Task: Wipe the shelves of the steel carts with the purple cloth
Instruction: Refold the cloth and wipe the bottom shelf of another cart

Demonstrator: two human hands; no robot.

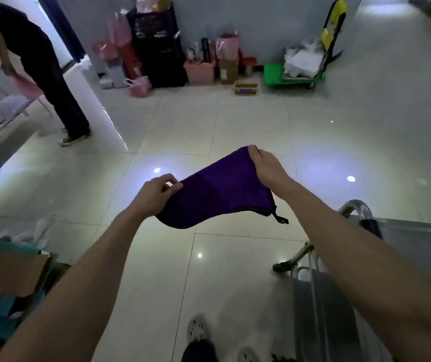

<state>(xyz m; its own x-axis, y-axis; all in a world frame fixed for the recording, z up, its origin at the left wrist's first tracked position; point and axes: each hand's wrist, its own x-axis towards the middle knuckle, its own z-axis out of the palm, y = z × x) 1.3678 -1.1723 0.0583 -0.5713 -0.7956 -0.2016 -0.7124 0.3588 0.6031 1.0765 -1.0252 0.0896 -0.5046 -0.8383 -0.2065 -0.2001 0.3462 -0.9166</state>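
I hold the purple cloth (217, 192) stretched out in the air in front of me, above the tiled floor. My left hand (157, 192) pinches its near left corner. My right hand (266, 165) pinches the far right corner, higher up. A small black loop hangs from the cloth's lower right corner. A steel cart (405, 246) stands at the lower right, beneath my right forearm, with its curved handle and a shelf edge showing. Most of the cart is hidden by my arm and the frame edge.
A person in black (44, 69) bends over at the far left by a pink chair. Crates, pink bags and boxes (162, 48) line the back wall, with a green trolley (292, 74) beside them. Cardboard and teal items (8, 273) lie at my lower left.
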